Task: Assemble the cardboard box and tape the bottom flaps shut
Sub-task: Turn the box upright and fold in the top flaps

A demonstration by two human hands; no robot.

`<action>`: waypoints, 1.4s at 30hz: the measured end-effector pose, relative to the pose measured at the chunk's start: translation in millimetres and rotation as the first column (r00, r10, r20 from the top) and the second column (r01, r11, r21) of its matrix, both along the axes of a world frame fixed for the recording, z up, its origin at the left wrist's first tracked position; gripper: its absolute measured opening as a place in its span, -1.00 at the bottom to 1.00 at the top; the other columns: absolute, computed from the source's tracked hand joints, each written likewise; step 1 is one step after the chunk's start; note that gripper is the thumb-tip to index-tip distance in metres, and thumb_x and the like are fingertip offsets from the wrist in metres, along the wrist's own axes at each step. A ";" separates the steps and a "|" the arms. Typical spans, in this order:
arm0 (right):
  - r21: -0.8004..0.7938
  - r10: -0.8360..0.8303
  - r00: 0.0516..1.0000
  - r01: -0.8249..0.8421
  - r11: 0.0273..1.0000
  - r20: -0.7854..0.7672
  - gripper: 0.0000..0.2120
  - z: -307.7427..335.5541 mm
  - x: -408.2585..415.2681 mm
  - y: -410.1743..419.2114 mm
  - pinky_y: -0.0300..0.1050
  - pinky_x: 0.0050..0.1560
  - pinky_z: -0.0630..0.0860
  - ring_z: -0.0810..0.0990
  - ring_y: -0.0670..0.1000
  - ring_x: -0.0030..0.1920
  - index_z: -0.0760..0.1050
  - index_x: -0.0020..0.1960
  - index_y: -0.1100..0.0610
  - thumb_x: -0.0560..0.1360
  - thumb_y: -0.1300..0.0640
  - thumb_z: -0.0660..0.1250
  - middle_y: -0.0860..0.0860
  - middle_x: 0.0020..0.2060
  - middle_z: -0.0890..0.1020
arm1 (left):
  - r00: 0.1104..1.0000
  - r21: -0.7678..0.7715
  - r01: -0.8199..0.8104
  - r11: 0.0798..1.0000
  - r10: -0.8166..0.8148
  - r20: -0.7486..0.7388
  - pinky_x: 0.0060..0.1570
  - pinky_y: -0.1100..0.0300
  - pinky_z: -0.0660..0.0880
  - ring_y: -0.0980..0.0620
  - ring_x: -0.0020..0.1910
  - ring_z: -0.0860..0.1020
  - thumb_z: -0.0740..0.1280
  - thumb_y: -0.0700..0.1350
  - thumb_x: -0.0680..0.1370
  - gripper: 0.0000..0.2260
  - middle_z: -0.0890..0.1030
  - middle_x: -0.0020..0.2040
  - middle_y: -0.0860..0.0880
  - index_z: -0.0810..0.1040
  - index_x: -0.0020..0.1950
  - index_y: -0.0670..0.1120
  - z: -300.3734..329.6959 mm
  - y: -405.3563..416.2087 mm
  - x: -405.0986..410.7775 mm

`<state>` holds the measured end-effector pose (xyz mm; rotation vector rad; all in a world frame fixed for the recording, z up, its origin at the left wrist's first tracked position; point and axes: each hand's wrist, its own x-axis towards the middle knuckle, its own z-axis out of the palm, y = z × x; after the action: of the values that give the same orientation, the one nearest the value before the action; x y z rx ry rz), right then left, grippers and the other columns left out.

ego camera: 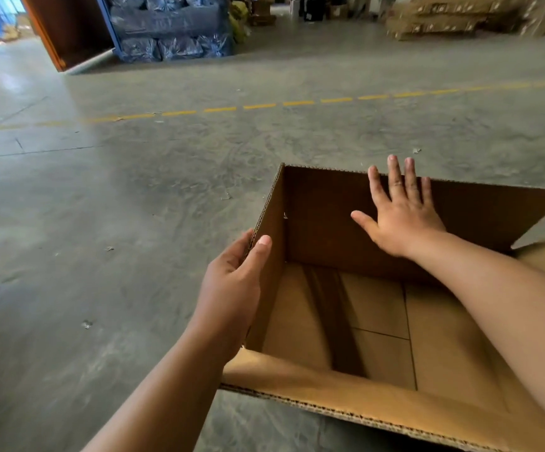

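Observation:
A brown cardboard box (323, 220) stands open-side up on the concrete floor, low and right in the head view. Its bottom flaps lie folded flat inside, with their seams showing. My left hand (232, 288) grips the upright left flap, thumb on the inner face and fingers around the outer edge. My right hand (401, 210) is spread flat, palm against the inner face of the far flap, fingertips reaching over its top edge. The near flap is folded out toward me. I see no tape or tape dispenser.
Bare concrete floor (134, 197) stretches to the left and ahead, crossed by a dashed yellow line (297, 103). Blue wrapped bundles (170, 27) and a brown cabinet (69, 27) stand far back left. Stacked cardboard (453, 14) lies at the far right.

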<state>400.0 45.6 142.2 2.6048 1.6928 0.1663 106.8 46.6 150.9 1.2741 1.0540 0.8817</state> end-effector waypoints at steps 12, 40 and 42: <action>-0.041 -0.041 0.986 0.035 0.999 -0.159 -0.27 -6.3 31.0 46.2 0.18 0.48 -0.26 -0.50 0.11 0.45 -0.38 0.53 -0.11 0.52 -0.39 -0.16 0.02 0.47 -0.48 | 0.751 -0.267 0.466 0.843 -0.537 -0.385 0.57 0.01 0.02 0.13 0.59 0.07 0.07 0.29 0.62 -0.44 0.13 0.61 0.19 0.21 0.59 0.14 13.4 -5.8 25.9; -0.101 0.230 0.855 -0.309 0.946 -0.464 -0.02 51.6 -44.1 -113.6 0.19 0.51 0.02 -0.23 -0.11 0.53 -0.16 0.52 -0.30 0.20 -0.66 -0.03 -0.12 0.56 -0.20 | -0.223 -0.426 0.669 0.609 -0.383 -0.896 0.44 0.01 0.20 -0.13 0.51 0.31 0.03 0.42 0.57 -0.26 0.33 0.56 -0.12 0.35 0.55 -0.07 7.6 56.5 104.9; -0.167 0.260 0.905 -0.329 0.929 -0.338 -0.01 51.9 -50.3 -126.4 0.12 0.51 0.01 -0.17 -0.08 0.54 -0.16 0.54 -0.25 0.23 -0.64 -0.02 -0.10 0.56 -0.15 | -0.158 -0.345 0.704 0.621 -0.337 -0.928 0.44 0.00 0.20 -0.13 0.51 0.31 0.00 0.42 0.58 -0.26 0.34 0.55 -0.13 0.39 0.52 -0.08 9.0 54.6 103.3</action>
<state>349.7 -80.8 194.0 2.2913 2.0641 -0.4277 210.1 101.2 159.9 2.4559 1.1022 -0.8257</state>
